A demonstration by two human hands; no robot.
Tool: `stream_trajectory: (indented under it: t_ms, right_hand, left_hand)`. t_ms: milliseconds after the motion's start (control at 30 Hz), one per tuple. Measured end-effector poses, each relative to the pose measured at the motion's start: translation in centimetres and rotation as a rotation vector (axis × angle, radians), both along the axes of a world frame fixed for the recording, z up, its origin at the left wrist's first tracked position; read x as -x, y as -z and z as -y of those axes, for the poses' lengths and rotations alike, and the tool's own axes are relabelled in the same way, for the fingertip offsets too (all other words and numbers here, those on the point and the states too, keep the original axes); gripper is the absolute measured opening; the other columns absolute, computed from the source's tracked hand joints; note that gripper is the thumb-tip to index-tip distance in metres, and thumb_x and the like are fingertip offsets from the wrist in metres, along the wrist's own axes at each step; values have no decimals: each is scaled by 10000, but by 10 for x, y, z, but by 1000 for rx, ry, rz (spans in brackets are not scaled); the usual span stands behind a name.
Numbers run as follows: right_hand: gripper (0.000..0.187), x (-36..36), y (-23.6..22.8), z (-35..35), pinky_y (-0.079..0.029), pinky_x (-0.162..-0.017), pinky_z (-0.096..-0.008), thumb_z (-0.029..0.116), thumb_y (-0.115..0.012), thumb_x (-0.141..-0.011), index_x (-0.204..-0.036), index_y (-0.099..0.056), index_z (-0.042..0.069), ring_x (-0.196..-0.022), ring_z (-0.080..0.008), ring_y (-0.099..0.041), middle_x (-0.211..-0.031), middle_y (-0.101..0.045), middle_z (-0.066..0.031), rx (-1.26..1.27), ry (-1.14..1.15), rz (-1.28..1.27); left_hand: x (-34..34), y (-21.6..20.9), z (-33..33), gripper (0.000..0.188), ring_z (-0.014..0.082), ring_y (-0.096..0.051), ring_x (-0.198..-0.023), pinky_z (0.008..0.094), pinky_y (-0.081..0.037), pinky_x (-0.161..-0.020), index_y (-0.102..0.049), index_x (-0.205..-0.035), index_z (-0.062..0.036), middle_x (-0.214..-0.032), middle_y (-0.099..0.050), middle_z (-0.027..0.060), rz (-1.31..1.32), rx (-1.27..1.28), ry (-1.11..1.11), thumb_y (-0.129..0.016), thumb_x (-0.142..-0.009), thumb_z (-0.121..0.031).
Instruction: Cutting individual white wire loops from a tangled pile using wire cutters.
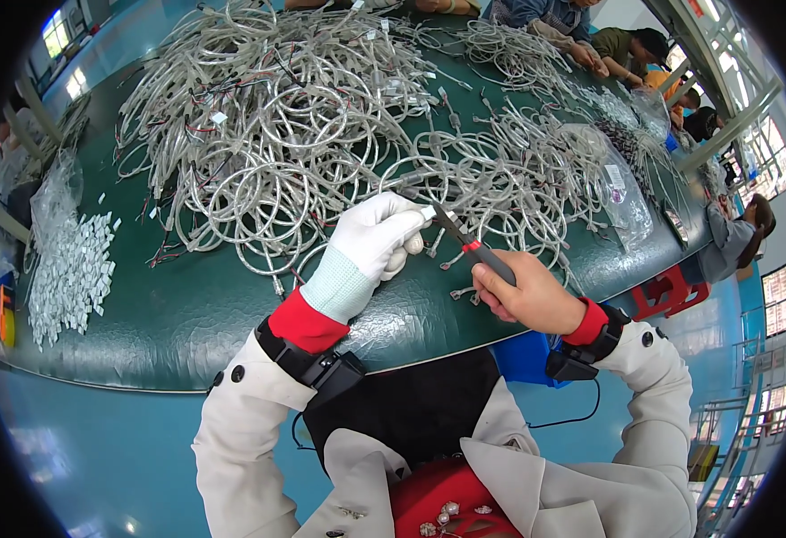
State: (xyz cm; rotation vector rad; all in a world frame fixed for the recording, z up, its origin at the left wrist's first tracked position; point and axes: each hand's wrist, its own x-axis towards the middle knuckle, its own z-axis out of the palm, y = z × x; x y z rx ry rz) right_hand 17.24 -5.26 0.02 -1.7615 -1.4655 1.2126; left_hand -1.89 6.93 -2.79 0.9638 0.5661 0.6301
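My left hand [373,240], in a white glove with a pale green cuff, pinches a small white connector [428,212]; the wire behind it is hidden by the fingers. Bare and closed, my right hand [538,294] grips a pair of pliers [493,260] with dark grey and red handles. The dark jaws point up and left, right beside the connector; whether they touch it I cannot tell. Clear-sheathed silvery cables [276,193] lie coiled just beyond both hands, many ending in red and black wires or small plugs.
A tall heap of the cables covers the green table [186,318]. Small white pieces [74,278] lie scattered at the left, near a yellow-orange tool [7,314]. Plastic bags [621,193] and a phone-like dark object [676,226] lie at the right. Other people sit along the far right.
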Motion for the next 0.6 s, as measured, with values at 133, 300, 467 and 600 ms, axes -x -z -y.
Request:
stream_trajectory:
  t_ms: [133, 300, 467, 600]
  right_hand:
    - [271, -12, -6, -10, -389, -457, -264, 242, -503, -967, -815, -514, 19, -495, -114, -487, -618, -518, -26, 7, 103, -174]
    - [239, -47, -9, -38, -391, -453, -241, 260, -522, -961, -872, -514, 38, -515, -99, -497, -672, -528, -24, -95, 283, -193]
    - [245, -96, -21, -64, -420, -491, -246, 286, -555, -943, -921, -526, 44, -551, -105, -533, -718, -568, -38, -120, 437, -343]
    - [246, -109, -39, -73, -439, -526, -241, 286, -568, -931, -930, -534, 42, -578, -102, -550, -739, -589, -44, -355, 676, -572]
  left_hand:
    - [0, 1, -2, 116, 40, -350, -452, 197, -263, -412, -552, -935, -30, -712, -567, 45, 23, 26, 15, -542, -910, -143]
    - [0, 7, -4, 87, 48, -364, -489, 205, -300, -452, -545, -914, -41, -789, -586, 70, 101, 120, 73, -528, -906, -126]
    - [3, 10, -4, 76, 53, -353, -502, 204, -316, -482, -529, -875, -47, -892, -594, 111, 217, 214, 78, -514, -898, -117]
    - [1, 13, -7, 71, 50, -341, -498, 202, -315, -485, -513, -842, -48, -939, -607, 138, 278, 232, 85, -510, -889, -100]
